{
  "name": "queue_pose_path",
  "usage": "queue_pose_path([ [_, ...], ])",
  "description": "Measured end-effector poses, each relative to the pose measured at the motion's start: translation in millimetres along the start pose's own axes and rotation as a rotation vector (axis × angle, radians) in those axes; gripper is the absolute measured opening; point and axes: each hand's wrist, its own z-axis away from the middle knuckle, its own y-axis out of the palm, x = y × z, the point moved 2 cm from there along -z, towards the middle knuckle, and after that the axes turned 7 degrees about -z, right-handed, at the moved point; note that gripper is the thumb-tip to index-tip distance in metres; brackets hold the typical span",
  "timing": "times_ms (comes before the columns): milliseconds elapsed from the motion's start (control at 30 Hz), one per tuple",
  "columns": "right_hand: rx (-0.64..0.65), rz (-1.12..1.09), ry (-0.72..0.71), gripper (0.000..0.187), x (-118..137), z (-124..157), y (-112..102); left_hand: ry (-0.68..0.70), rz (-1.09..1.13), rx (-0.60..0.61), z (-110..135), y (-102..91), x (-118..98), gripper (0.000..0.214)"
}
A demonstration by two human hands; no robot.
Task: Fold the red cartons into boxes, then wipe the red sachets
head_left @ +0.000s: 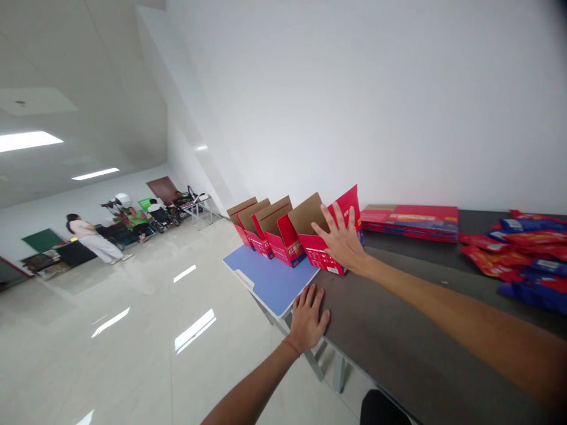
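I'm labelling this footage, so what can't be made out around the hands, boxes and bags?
All in the head view:
Nearest open box: its front and the right hand hide its inner bottom.
Right palm: the hand's back hides whether it touches that box.
Bags: overlapping, and the right edge cuts some off, so no sure count.
Flat cardboard stack: small print too blurred to read.

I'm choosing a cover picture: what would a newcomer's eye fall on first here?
Probably the row of open red boxes before the white wall, with the right hand spread before the rightmost one. Next, the heap of shiny red and blue packets at the right of the dark table.
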Motion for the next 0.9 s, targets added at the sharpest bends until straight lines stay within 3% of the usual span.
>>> queue_pose_path([
  [100,0.006,0.071,-0.073,0.05,2.7,-3.5,4.5,0.006,0.015,-0.025,0.8,1.4,0.8,0.061],
  [233,0.024,0.184,-0.121,0.036,-0.9,-4.7,11.0,0.018,0.017,-0.044,0.6,3.0,0.6,0.061],
  [467,0.011,0.295,-0.142,0.025,-28.5,-6.2,3.1,0.024,-0.086,0.014,0.0,-0.9,-4.1,0.063],
  [633,0.002,0.34,-0.22,0.028,-51.5,-19.0,-26.4,0.021,-0.078,0.004,2.2,-4.7,-7.6,0.063],
  [733,0.062,0.361,-0.128,0.023,-66.8,-35.0,-48.6,0.025,-0.041,-0.028,3.5,-3.0,-7.2,0.063],
  [900,0.294,0.345,0.291,0.026,-96.8,-66.4,-75.0,0.024,0.008,-0.045,4.1,1.1,-5.8,0.064],
])
